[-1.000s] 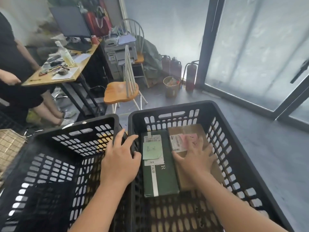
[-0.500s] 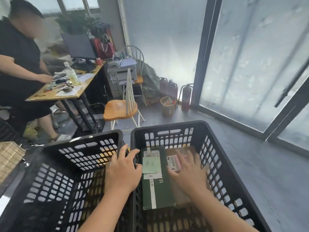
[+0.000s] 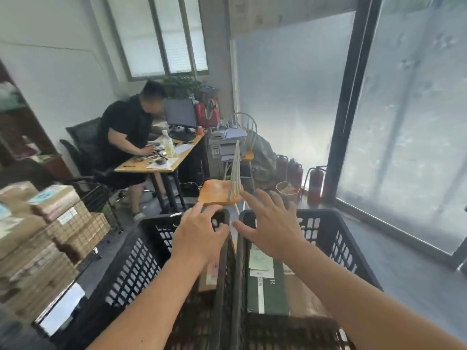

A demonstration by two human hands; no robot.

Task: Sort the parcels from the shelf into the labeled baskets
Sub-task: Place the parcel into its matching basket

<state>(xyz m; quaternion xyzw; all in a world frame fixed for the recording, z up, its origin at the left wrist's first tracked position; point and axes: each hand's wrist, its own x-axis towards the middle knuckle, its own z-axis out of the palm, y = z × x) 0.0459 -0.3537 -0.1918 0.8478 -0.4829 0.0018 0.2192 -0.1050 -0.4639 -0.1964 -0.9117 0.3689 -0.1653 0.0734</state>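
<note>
Two black slatted baskets stand side by side below me. The right basket (image 3: 336, 246) holds a dark green parcel (image 3: 267, 291) with a pale label, and a brown parcel (image 3: 302, 296) lies beside it, partly under my right forearm. My right hand (image 3: 271, 223) hovers above this basket with its fingers spread and nothing in it. My left hand (image 3: 199, 234) curls over the top rim of the left basket (image 3: 141, 248), near the wall shared with the right one. Below that wrist a brown parcel (image 3: 208, 276) shows inside the left basket.
Stacked brown parcels (image 3: 50, 223) fill the left side. Beyond the baskets stands a wooden chair (image 3: 219, 195). Behind it a person sits at a desk (image 3: 161, 162). Fire extinguishers (image 3: 316, 185) and a bin stand by the glass door on the right.
My right hand has lifted off the brown parcel and opened above the right basket. The view has tilted up and to the left. My left hand stays on the basket rim.
</note>
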